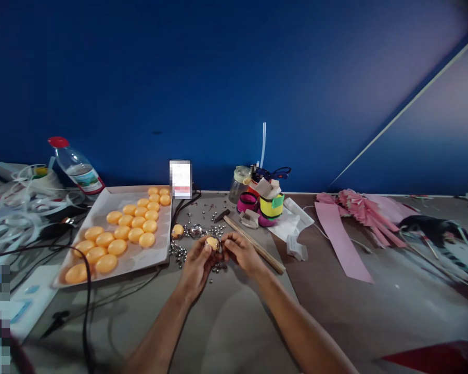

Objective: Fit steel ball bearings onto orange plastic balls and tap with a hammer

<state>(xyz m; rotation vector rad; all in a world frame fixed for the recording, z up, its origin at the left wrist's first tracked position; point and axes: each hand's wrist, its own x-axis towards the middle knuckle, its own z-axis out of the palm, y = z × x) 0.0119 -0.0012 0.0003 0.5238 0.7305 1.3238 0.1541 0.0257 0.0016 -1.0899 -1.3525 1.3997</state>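
Observation:
Above the grey table my left hand (198,262) is closed around a yellow-orange ball (212,243), which shows some shiny dark spots at its edge. My right hand (239,252) is beside the ball, fingers pinched together at its right side; what they hold, if anything, is too small to make out. Small shiny metal beads (178,253) lie scattered around and under my hands. Behind my left hand rest another orange ball (177,231) and a silver-studded ball (196,230). A hammer (253,241) with a wooden handle lies close behind and right of my right hand.
At left a white tray (166,250) carries several orange balls. A red-capped bottle (80,171), cables and white tubing (19,208) crowd the far left. A glass jar (239,182) and bright fabric containers (271,206) stand at the back. Pink strips (343,241) lie at right.

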